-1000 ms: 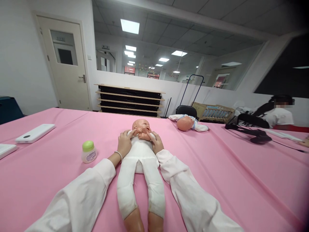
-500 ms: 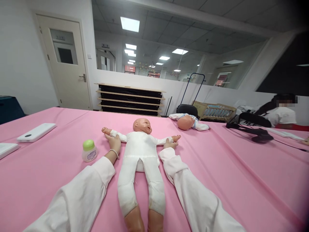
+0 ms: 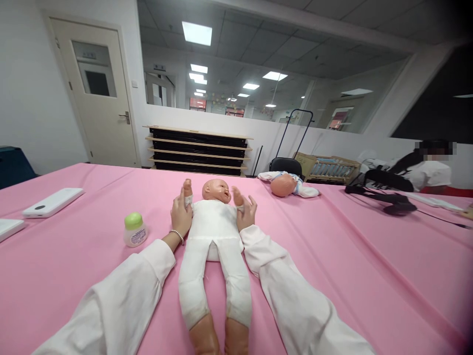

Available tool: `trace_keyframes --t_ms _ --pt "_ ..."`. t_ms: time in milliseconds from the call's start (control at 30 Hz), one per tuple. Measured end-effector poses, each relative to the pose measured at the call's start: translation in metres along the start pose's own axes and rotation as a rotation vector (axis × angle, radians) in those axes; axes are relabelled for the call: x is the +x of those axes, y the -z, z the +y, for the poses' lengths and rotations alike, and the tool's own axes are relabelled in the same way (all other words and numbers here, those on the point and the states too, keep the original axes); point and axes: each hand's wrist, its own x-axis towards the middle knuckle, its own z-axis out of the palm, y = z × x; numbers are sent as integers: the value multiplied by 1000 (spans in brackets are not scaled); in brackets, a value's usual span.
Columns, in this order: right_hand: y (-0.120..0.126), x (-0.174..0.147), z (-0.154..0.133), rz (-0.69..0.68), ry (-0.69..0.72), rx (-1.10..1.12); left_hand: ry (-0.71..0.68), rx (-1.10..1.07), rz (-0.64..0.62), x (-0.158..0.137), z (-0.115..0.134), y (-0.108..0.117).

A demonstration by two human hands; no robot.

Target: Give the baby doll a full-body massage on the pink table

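Note:
A baby doll with a white cloth body lies on its back on the pink table cover, its feet toward me. My left hand, with a beaded bracelet at the wrist, is closed around the doll's arm on the left. On the other side my right hand grips the doll's other arm, some of its fingers raised. Both doll arms are bent up beside the head, which is turned to the right. A small jar with a green lid stands left of my left hand.
A second doll in light clothes lies at the table's far edge. White flat devices are on the left. Black straps with a cable lie at the right, near a seated person. Stacked boards stand by the wall.
Both hands have moved inward and up with the doll's arms. The arms were stretched out sideways and now point up close to the head.

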Motion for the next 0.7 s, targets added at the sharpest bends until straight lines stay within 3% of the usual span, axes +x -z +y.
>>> trace_keyframes --t_ms 133,333,533,700 --pt "4 -7 9 -204 330 -236 -242 206 -105 -4 9 -2" --pt "0 -1 4 -295 485 -333 -387 350 -182 -6 8 -4" --pt "-3 0 0 -359 497 -341 -409 395 -278 -3 12 -3" --pt "0 -3 8 -258 416 -236 -334 289 -219 -6 9 -4"
